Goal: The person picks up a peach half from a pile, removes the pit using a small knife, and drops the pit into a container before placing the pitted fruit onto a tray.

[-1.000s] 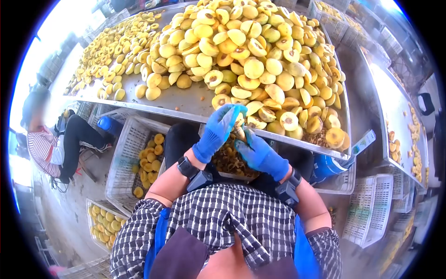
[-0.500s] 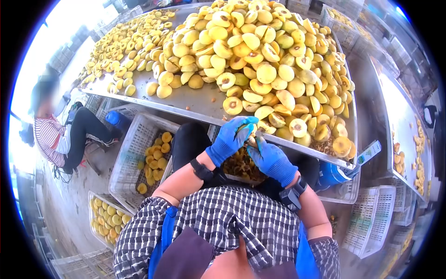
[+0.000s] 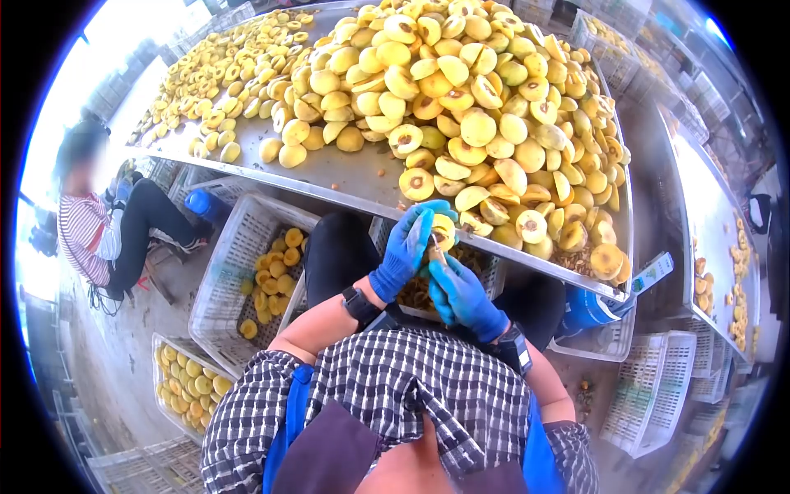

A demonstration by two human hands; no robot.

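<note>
My left hand (image 3: 411, 243), in a blue glove, is closed around a yellow peach half (image 3: 445, 233), its cut face turned toward my right hand. In my gloved right hand (image 3: 467, 298) is a small tool (image 3: 436, 252) with a tan handle and a thin metal end, which meets the peach half; its exact shape is partly covered by the fingers. Both hands are just off the near edge of a metal table (image 3: 329, 191), over a crate (image 3: 494, 276) of peelings or scraps between my knees. A large heap of peach halves (image 3: 477, 128) covers much of the table.
Left of my knees stands a white crate (image 3: 216, 284) with some peach halves, and a fuller crate (image 3: 156, 354) sits lower left. A blue bucket (image 3: 580, 313) is at right, near an upright white crate (image 3: 650, 395). A seated person (image 3: 86, 226) is at far left.
My right hand has moved down and a little left, away from the left one. The peach half's cut face and the tool now show between them.
</note>
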